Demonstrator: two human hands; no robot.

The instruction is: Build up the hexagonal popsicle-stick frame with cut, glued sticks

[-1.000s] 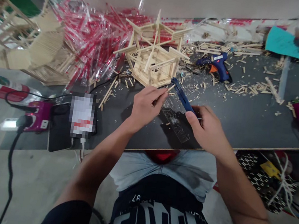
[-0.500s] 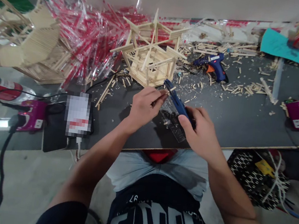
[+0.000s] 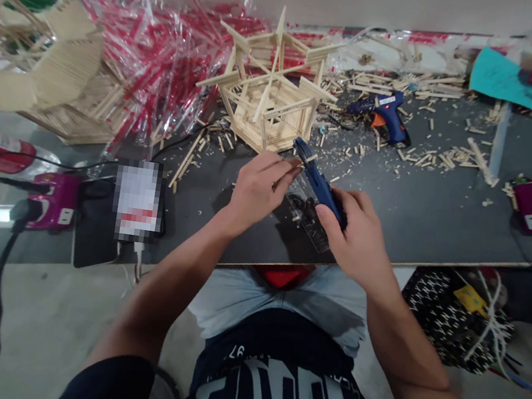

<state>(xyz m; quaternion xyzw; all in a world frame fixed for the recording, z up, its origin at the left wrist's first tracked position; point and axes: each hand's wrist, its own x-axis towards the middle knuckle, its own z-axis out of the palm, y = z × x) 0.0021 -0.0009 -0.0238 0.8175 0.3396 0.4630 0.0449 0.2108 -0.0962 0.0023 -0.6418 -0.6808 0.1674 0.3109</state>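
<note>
My left hand [image 3: 259, 185] is closed in a pinch on a thin wooden stick [image 3: 312, 158], most of it hidden by the fingers. The stick's pale end shows at the far part of a long dark blue hand cutter [image 3: 317, 179]. Around the near end of that cutter my right hand [image 3: 355, 228] is wrapped, with the thumb along its side. Beneath the cutter lies a clear plastic sheet or ruler [image 3: 314, 227] with dark markings. Just beyond my left hand stands a star-shaped frame of wooden sticks [image 3: 275, 136] on a layered stick base.
A blue glue gun [image 3: 392, 119] lies right of the frame among stick offcuts [image 3: 442, 159]. Red-and-clear plastic wrappers [image 3: 166, 66] pile up behind. A larger stick structure [image 3: 65, 79], a phone [image 3: 139, 201] and purple power sockets [image 3: 54, 199] are on the left.
The camera view has shifted slightly. Both hands keep their grips, and the stick and cutter remain together with little visible movement.
</note>
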